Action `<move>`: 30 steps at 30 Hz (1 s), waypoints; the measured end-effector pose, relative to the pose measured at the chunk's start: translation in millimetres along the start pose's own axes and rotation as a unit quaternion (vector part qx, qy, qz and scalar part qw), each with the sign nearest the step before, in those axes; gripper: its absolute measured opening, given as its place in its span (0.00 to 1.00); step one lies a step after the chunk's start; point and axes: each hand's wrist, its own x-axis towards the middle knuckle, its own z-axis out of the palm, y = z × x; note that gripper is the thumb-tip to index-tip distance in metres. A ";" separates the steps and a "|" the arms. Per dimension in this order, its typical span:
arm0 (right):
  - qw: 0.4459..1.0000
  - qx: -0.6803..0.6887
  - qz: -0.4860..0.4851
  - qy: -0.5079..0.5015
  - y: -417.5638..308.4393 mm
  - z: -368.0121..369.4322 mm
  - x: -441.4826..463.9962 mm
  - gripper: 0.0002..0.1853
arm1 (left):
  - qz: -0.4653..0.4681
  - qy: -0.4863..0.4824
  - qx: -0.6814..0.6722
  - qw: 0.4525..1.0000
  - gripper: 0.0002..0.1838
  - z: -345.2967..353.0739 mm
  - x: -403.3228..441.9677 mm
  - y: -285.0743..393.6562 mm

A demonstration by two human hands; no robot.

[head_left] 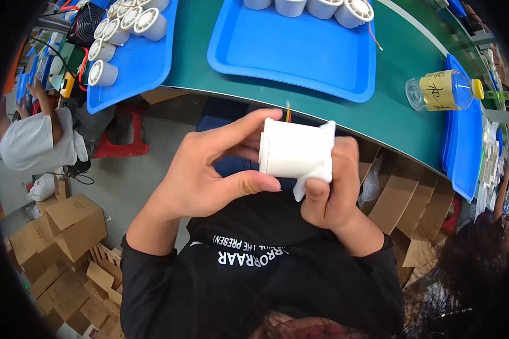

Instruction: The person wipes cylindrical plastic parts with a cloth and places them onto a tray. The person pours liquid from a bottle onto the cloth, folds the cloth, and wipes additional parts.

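A white cylindrical part (294,148) is held on its side in front of the chest, just off the table's edge. My left hand (218,164) grips its left end between thumb and fingers. At its right end my right hand (332,189) is closed on a white cloth (308,179) pressed against the part. Thin coloured wires (289,114) stick up behind the part. Where the cloth covers it, the part's right end is hidden.
Beyond the hands, a blue tray (294,53) on the green table (393,121) holds several white cylinders. Another blue tray (161,70) with more stands left. A yellow-capped bottle (444,91) lies right. Cardboard boxes (76,226) sit lower left; a co-worker (37,138) is at far left.
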 end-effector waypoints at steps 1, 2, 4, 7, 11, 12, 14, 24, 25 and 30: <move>0.982 0.102 0.161 -0.004 -9.8 -1.0 4.7 0.12 | 0.047 -0.001 0.113 0.992 0.41 -2.9 2.0 2.9; 0.927 0.202 0.316 -0.005 -19.5 -2.8 8.4 0.13 | 0.093 -0.003 0.225 0.970 0.41 -4.2 3.9 4.1; 0.764 0.421 0.488 -0.013 -0.8 -5.3 7.9 0.16 | 0.142 -0.013 0.304 0.942 0.42 -4.5 6.5 0.4; 0.856 0.355 0.375 -0.006 1.9 -2.4 2.6 0.17 | 0.150 -0.010 0.289 0.945 0.41 -4.7 9.8 -2.9; 0.982 0.120 0.141 0.022 7.0 -2.5 1.0 0.10 | -0.045 0.028 -0.074 0.996 0.36 5.6 5.6 2.4; 0.996 0.055 0.064 0.021 9.8 -4.4 3.5 0.10 | -0.072 0.017 -0.114 0.991 0.36 3.9 7.2 3.1; 0.999 0.032 0.025 0.016 7.2 -6.0 3.6 0.09 | -0.126 -0.003 -0.193 0.973 0.35 -1.2 10.4 4.6; 0.679 0.481 0.554 0.017 14.0 -8.8 22.2 0.19 | 0.214 -0.014 0.323 0.922 0.38 2.1 16.6 -2.8; 0.642 0.518 0.565 0.030 14.7 -12.5 27.0 0.19 | 0.214 -0.010 0.302 0.929 0.38 1.4 16.9 -3.7; 0.510 0.684 0.508 0.122 33.0 -22.2 14.9 0.36 | 0.211 0.011 0.188 0.959 0.43 1.9 13.0 -15.6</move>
